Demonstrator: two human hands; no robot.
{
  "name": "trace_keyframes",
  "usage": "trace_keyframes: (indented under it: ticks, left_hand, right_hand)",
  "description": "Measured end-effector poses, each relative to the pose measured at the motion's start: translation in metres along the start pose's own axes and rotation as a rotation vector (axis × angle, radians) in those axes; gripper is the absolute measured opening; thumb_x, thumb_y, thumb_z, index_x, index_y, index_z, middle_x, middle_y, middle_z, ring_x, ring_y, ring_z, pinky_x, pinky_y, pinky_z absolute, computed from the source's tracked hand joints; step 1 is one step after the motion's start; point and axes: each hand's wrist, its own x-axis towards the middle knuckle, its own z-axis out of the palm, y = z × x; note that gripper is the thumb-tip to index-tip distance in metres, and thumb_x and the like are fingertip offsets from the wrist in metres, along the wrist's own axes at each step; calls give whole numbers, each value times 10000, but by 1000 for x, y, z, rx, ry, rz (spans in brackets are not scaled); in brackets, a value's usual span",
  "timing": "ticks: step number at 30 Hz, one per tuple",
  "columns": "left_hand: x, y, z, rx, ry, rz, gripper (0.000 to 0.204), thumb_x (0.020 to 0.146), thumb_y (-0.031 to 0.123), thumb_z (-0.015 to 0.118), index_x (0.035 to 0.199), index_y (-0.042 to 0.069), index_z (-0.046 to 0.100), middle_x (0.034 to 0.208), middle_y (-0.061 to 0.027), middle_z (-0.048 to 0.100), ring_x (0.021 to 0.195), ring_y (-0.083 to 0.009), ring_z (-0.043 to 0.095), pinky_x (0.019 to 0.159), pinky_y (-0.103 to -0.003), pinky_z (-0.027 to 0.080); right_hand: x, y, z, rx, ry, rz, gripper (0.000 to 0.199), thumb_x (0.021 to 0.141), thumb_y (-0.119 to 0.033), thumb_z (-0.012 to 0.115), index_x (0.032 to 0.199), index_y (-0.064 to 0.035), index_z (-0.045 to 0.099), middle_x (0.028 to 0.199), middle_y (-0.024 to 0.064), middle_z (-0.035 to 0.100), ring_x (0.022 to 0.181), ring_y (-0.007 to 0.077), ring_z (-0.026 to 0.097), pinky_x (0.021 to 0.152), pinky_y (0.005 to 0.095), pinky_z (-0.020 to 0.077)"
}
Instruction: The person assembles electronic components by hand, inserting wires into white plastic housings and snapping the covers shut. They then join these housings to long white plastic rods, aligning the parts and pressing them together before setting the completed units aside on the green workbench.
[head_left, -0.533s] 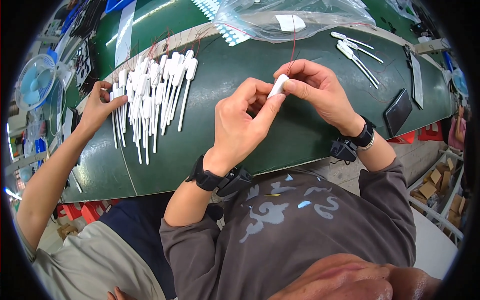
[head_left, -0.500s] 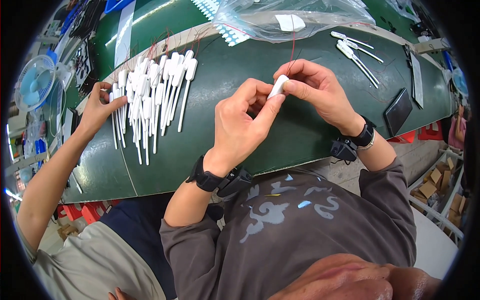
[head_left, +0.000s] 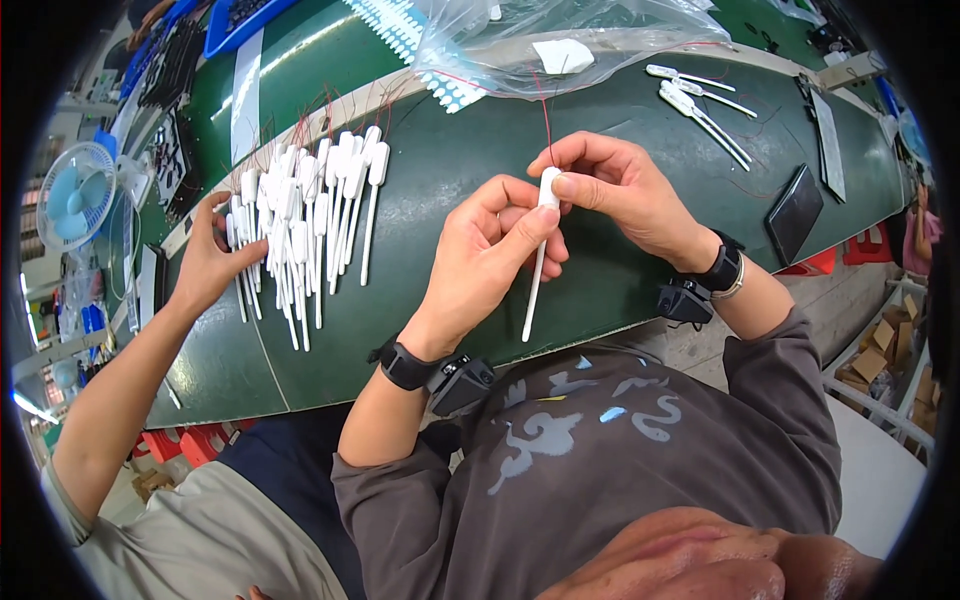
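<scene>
Both hands [head_left: 545,225] probably pinching white stick [head_left: 538,262]

A green counter [head_left: 440,180] carries a heap of white sticks [head_left: 300,215] with red wires — a co-worker's hand [head_left: 205,260] rests at its left edge. Behind lies a clear plastic bag [head_left: 560,45]; a few more sticks [head_left: 700,100] lie far right, near a dark tablet [head_left: 795,210]. A small fan [head_left: 72,195] stands left.

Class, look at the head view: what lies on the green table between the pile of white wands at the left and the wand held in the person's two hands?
Head view: bare green table separates the pile of white wands from the held wand; nothing lies there.
</scene>
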Motion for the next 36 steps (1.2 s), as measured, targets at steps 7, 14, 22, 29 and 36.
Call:
trace_keyframes:
  ticks: [7,14,22,29,36]
  left_hand:
    - [1,2,-1,-11,-81,-126,229,1002,210,595,1088,-1,575,804,-69,669,668,-113,637,642,-241,531]
    - [2,-1,1,39,-128,-187,224,1004,204,593,1095,1,575,805,-76,672,666,-116,638,638,-240,529]
    - [3,-2,1,61,-105,-178,219,1000,201,600,1091,3,575,806,-77,674,661,-116,634,633,-239,525]
    - [2,-1,0,89,-94,-183,219,997,204,606,1089,7,578,804,-75,675,664,-115,634,627,-233,515]
    - [1,-2,0,93,-61,-182,213,985,185,612,1093,4,584,793,-86,671,639,-130,642,604,-239,531]
  right_hand:
    - [3,-7,-8,120,79,37,256,985,-244,624,1074,-11,682,859,-24,619,788,61,554,733,219,461]
    - [7,-8,-23,93,184,-40,273,982,-264,631,1059,-9,690,807,-33,595,720,53,510,681,212,428]
    - [8,-9,-25,79,210,-43,281,978,-266,637,1079,-10,691,790,-40,580,708,53,497,678,208,419]
    - [9,-9,-29,186,196,-17,303,988,-265,619,1130,-6,683,840,-33,588,740,53,505,688,209,434]
    - [10,-8,-35,254,195,-17,322,998,-259,597,1182,-4,668,901,-26,600,773,51,516,705,213,452]
